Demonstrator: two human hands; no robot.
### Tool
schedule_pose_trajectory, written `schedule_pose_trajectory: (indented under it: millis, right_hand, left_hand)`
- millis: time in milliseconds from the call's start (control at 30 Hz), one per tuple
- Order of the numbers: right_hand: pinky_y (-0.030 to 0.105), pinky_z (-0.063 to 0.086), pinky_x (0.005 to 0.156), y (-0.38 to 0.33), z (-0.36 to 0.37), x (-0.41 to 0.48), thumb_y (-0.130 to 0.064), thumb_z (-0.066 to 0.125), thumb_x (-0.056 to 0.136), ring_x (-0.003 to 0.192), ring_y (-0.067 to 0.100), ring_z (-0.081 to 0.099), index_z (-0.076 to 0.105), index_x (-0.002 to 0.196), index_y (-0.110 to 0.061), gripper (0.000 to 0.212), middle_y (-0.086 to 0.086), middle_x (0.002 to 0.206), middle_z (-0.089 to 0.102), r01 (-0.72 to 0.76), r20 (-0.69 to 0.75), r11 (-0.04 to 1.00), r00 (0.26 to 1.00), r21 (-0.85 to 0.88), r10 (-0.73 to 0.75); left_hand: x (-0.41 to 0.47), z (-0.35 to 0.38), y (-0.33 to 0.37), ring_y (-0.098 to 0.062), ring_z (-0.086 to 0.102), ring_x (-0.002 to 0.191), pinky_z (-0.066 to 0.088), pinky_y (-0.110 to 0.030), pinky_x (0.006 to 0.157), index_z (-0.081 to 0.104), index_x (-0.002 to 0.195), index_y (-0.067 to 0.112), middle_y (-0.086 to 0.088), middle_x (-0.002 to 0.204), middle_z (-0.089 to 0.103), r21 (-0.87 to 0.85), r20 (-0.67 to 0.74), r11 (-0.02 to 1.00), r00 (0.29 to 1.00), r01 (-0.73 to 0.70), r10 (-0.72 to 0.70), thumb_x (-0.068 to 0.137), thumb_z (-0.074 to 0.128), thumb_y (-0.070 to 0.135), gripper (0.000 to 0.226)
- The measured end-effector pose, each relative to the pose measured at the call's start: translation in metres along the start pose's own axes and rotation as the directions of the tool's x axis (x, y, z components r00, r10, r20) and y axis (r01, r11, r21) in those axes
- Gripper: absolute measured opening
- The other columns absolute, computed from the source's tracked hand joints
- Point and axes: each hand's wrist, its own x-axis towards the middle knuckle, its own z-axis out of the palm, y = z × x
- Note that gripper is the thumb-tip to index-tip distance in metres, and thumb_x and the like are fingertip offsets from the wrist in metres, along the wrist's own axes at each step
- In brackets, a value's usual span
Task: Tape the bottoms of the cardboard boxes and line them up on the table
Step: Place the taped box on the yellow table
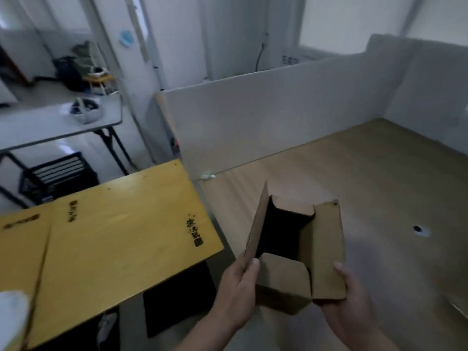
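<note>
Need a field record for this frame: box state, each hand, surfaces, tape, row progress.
box: cardboard box, flaps open, dark inside, held by both hands
left hand: left hand pinches the tall left flap, thumb on its edge
right hand: right hand grips the right flap, thumb on top
tape: none visible on the box
surface beyond: light wood table
to the left: yellow tabletop with dark print
lined-up boxes: none in view
</note>
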Motion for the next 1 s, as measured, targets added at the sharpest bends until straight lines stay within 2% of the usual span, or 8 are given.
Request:
schedule_pose_trajectory:
  millis: [67, 200, 333, 433, 567, 667, 767, 1000]
  right_hand:
    - [0.050, 0.054, 0.077, 0.006, 0.029, 0.002, -0.043, 0.065, 0.080, 0.101, 0.040, 0.061, 0.050, 0.136, -0.017, 0.064, 0.022, 0.117, 0.063, -0.081, -0.002, 0.995, 0.997, -0.064, 0.081]
    - [0.059, 0.051, 0.078, 0.021, 0.086, 0.015, -0.025, 0.046, 0.104, 0.100, 0.040, 0.059, 0.059, 0.116, -0.015, 0.020, 0.021, 0.111, 0.062, -0.195, 0.020, 0.926, 0.977, -0.323, 0.212]
    - [0.050, 0.058, 0.071, 0.068, 0.142, 0.037, -0.023, 0.057, 0.100, 0.099, 0.034, 0.063, 0.058, 0.116, -0.014, 0.019, 0.016, 0.110, 0.062, -0.070, 0.013, 0.873, 0.996, -0.483, 0.087]
    - [0.047, 0.056, 0.075, 0.111, 0.177, 0.048, -0.012, 0.063, 0.094, 0.100, 0.032, 0.064, 0.062, 0.108, -0.014, 0.014, 0.016, 0.110, 0.067, 0.017, 0.075, 0.891, 0.997, -0.454, 0.019]
    - [0.046, 0.056, 0.086, 0.155, 0.223, 0.066, -0.010, 0.065, 0.092, 0.101, 0.030, 0.066, 0.069, 0.098, -0.011, 0.008, 0.019, 0.108, 0.069, -0.029, 0.104, 0.905, 0.991, -0.425, 0.081]
    - [0.051, 0.054, 0.092, 0.175, 0.264, 0.095, -0.039, 0.067, 0.092, 0.120, 0.031, 0.055, 0.057, 0.128, -0.019, 0.042, 0.003, 0.124, 0.058, -0.122, -0.051, 0.869, 0.992, -0.480, 0.112]
    - [0.056, 0.055, 0.092, 0.185, 0.304, 0.135, -0.038, 0.063, 0.095, 0.126, 0.037, 0.049, 0.038, 0.149, -0.017, 0.063, 0.012, 0.140, 0.046, -0.156, -0.147, 0.882, 0.984, -0.444, 0.100]
    - [0.049, 0.061, 0.081, 0.197, 0.381, 0.236, -0.031, 0.060, 0.099, 0.087, 0.018, 0.059, 0.057, 0.115, -0.013, 0.025, 0.006, 0.108, 0.060, -0.058, -0.147, 0.850, 0.989, -0.524, -0.023]
  left_hand:
    - [-0.005, -0.029, 0.003, -0.010, 0.063, 0.105, 0.048, -0.031, 0.094, 0.069, 0.112, 0.020, 0.006, 0.106, 0.071, -0.066, -0.082, 0.994, 0.993, 0.083, -0.088, 0.097, 0.043, 0.056, 0.047]
    - [-0.016, -0.088, 0.002, -0.001, 0.052, 0.087, 0.037, -0.024, 0.088, 0.053, 0.090, 0.030, 0.014, 0.095, 0.057, -0.193, -0.321, 0.973, 0.928, 0.130, -0.187, 0.103, 0.042, 0.045, 0.022]
    - [-0.013, -0.136, -0.012, -0.016, 0.058, 0.105, 0.045, -0.033, 0.102, 0.058, 0.118, 0.018, 0.000, 0.112, 0.064, -0.243, -0.553, 0.970, 0.818, 0.023, -0.158, 0.102, 0.046, 0.041, 0.031]
    - [-0.003, -0.166, -0.019, -0.003, 0.055, 0.089, 0.043, -0.024, 0.087, 0.057, 0.106, 0.021, 0.013, 0.095, 0.060, -0.208, -0.636, 0.978, 0.764, -0.035, -0.108, 0.104, 0.043, 0.036, 0.020]
    - [0.028, -0.205, -0.026, -0.006, 0.057, 0.085, 0.043, -0.019, 0.067, 0.054, 0.083, 0.029, 0.004, 0.088, 0.062, -0.185, -0.662, 0.983, 0.740, -0.005, -0.121, 0.104, 0.039, 0.039, 0.027]
    - [0.069, -0.238, -0.033, -0.007, 0.058, 0.084, 0.040, -0.011, 0.058, 0.059, 0.087, 0.024, 0.002, 0.088, 0.063, -0.146, -0.630, 0.989, 0.767, 0.036, -0.121, 0.104, 0.038, 0.039, 0.031]
    - [0.118, -0.268, -0.038, -0.014, 0.061, 0.087, 0.041, -0.014, 0.058, 0.063, 0.092, 0.019, 0.000, 0.088, 0.064, -0.169, -0.589, 0.984, 0.795, 0.054, -0.144, 0.104, 0.039, 0.041, 0.034]
    - [0.234, -0.332, -0.017, -0.027, 0.057, 0.080, 0.039, -0.033, 0.065, 0.054, 0.074, 0.014, -0.007, 0.081, 0.058, -0.152, -0.499, 0.981, 0.847, 0.123, -0.184, 0.102, 0.047, 0.030, 0.033]
